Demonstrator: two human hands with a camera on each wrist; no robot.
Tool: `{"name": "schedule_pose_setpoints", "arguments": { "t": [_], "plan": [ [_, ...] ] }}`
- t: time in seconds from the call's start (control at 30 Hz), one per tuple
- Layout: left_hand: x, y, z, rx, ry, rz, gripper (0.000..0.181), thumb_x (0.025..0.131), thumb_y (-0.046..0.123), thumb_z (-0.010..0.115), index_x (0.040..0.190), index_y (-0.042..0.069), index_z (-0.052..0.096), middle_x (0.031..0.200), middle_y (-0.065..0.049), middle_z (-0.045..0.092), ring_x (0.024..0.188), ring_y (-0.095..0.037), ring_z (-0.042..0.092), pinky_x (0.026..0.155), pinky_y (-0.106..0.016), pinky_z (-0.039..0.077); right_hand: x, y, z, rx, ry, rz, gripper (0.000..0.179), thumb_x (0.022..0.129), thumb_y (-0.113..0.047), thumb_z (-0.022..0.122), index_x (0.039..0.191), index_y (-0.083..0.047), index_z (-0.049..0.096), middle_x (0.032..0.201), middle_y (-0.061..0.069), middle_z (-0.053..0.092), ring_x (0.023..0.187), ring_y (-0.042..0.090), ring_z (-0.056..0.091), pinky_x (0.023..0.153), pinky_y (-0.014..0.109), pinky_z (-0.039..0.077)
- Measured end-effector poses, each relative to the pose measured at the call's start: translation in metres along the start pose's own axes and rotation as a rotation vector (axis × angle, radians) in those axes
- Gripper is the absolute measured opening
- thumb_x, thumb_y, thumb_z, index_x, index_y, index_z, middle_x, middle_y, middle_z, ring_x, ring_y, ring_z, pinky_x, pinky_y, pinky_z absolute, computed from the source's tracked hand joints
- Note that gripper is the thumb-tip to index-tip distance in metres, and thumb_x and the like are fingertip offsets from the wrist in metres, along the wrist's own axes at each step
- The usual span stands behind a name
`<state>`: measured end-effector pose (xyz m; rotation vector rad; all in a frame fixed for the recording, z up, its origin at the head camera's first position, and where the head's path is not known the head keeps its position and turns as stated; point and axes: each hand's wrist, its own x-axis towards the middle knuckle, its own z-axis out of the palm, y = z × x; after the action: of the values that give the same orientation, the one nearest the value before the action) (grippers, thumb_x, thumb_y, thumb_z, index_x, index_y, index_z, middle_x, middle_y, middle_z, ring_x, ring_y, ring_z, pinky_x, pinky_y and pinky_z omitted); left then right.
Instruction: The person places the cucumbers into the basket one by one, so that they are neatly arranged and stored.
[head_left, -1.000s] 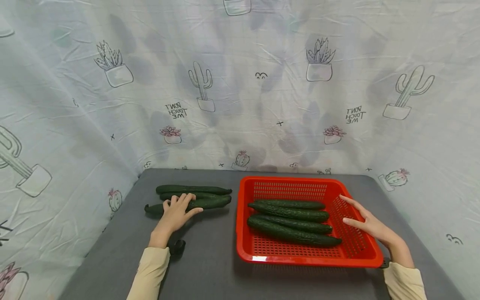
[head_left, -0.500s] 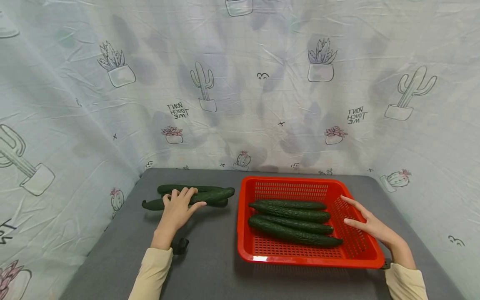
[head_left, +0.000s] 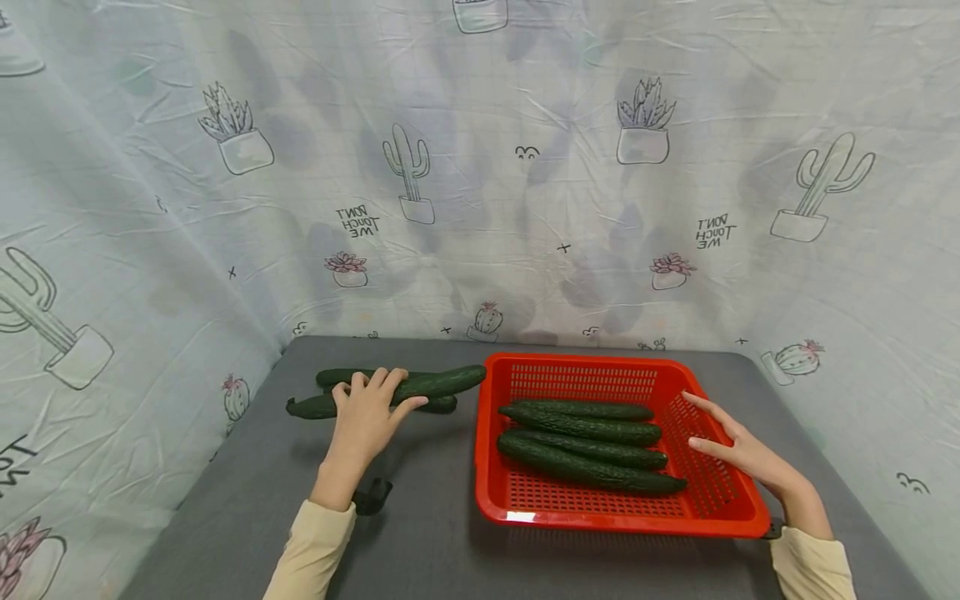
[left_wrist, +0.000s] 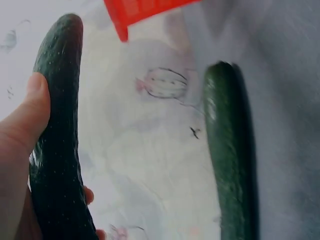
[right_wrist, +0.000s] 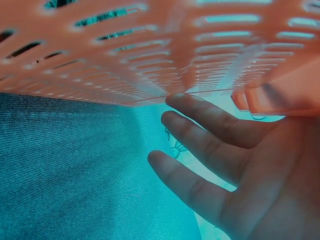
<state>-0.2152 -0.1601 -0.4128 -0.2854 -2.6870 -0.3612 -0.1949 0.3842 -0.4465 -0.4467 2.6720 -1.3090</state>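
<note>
Head view: a pale cloth backdrop, lettered mirror-wise “DON'T TOUCH WE”, and a grey counter lie behind and beneath the red basket. At the basket's right rim the right hand stays spread, fingers straight; left of the basket, the left hand curls round a tilted cucumber. Four more cucumbers lie inside the basket.

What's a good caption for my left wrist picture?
Left hand grips one cucumber; another cucumber lies on the gray table.
</note>
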Motion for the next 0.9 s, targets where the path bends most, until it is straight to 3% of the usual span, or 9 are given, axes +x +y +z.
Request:
{"name": "schedule_pose_setpoints", "arguments": {
  "t": [0.5, 0.9],
  "plan": [
    [-0.012, 0.047, -0.022, -0.026, 0.073, 0.031, 0.051, 0.081, 0.059, 0.057, 0.114, 0.021, 0.056, 0.101, -0.002, 0.056, 0.085, -0.031, 0.044, 0.079, -0.052, 0.028, 0.000, -0.001, 0.001, 0.010, -0.008, 0.008, 0.068, 0.093, -0.019, 0.055, 0.149, -0.023, 0.017, 0.153, 0.019, 0.005, 0.133, 0.047, 0.007, 0.085, 0.073, 0.021],
    [-0.022, 0.095, -0.025, -0.044, 0.024, 0.074, 0.053, 0.080, 0.061, 0.054, 0.115, 0.022, 0.056, 0.102, 0.000, 0.055, 0.082, -0.026, 0.040, 0.077, -0.050, 0.029, 0.000, 0.000, 0.000, -0.003, 0.010, -0.013, 0.068, 0.092, -0.017, 0.056, 0.149, -0.018, 0.018, 0.152, 0.021, 0.009, 0.131, 0.046, 0.010, 0.087, 0.072, 0.020]
  ]
}}
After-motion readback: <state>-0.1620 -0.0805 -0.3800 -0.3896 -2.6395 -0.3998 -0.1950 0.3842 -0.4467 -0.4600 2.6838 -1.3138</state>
